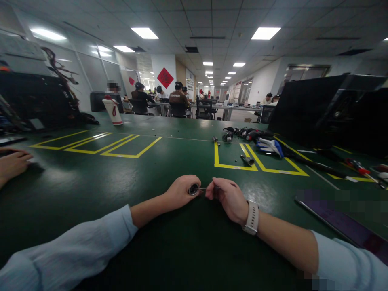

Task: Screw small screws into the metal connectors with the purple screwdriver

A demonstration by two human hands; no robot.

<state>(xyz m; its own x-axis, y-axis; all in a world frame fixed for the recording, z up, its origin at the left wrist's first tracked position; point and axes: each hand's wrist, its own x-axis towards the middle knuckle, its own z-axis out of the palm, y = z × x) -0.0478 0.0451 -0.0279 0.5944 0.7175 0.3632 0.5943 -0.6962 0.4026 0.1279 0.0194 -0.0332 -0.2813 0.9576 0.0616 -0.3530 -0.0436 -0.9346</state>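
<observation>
My left hand (181,190) is wrapped round a small cylindrical metal part (193,189), its round dark end facing me. My right hand (228,198), with a pale watch on the wrist, is closed in a pinch on a thin metal rod (204,188). The rod reaches across the gap toward the side of the cylindrical part; whether it touches or enters it I cannot tell. Both hands are just above the green tabletop (169,250). Beyond my right hand, a grey metal connector (247,160) lies on its side inside a yellow-taped box.
Cables and metal connectors (239,132) lie in a pile behind, beside a blue-and-white glove (269,147). A red-handled screwdriver (360,166) and a flat dark-screened device (342,222) lie at right. A white cup (113,111) stands farther back. Another person's hand (13,163) rests at left.
</observation>
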